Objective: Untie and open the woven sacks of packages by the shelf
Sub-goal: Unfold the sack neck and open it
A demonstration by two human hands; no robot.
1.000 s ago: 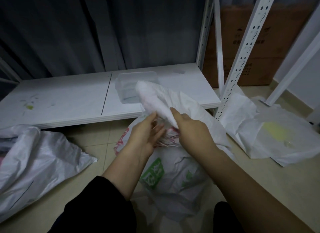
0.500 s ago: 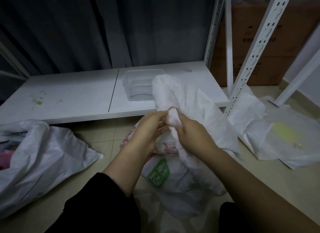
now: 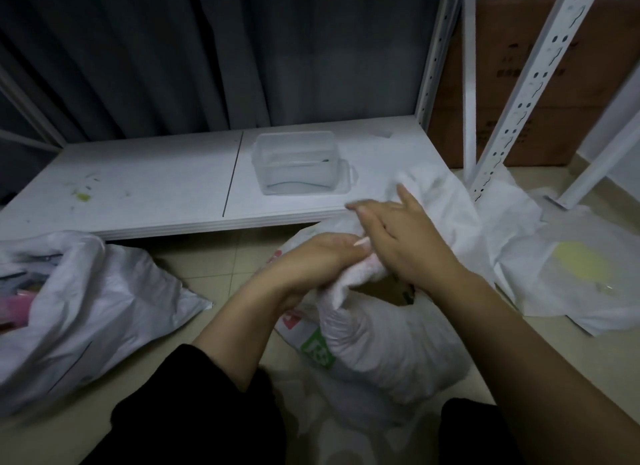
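A white woven sack (image 3: 388, 347) with green and red print lies on the floor in front of me, its neck twisted into a tight roll. My left hand (image 3: 311, 260) grips that twisted neck from the left. My right hand (image 3: 405, 243) lies over the neck from the right, fingers spread and pointing left, pressing the loose top flap (image 3: 440, 201) down. What holds the neck closed is hidden under my hands. Another white sack (image 3: 86, 309) lies open at the left, with coloured packages showing inside.
A low white shelf board (image 3: 156, 187) carries a clear plastic box (image 3: 298, 163). White perforated shelf posts (image 3: 519, 87) stand at the right, with a brown carton (image 3: 540, 70) behind. A flattened white sack (image 3: 571, 270) lies on the tiled floor at the right. Dark curtains hang behind.
The upright top of the sack has come down to the right. My right hand opened its fingers and moved over the neck; my left hand closed around the twisted neck.
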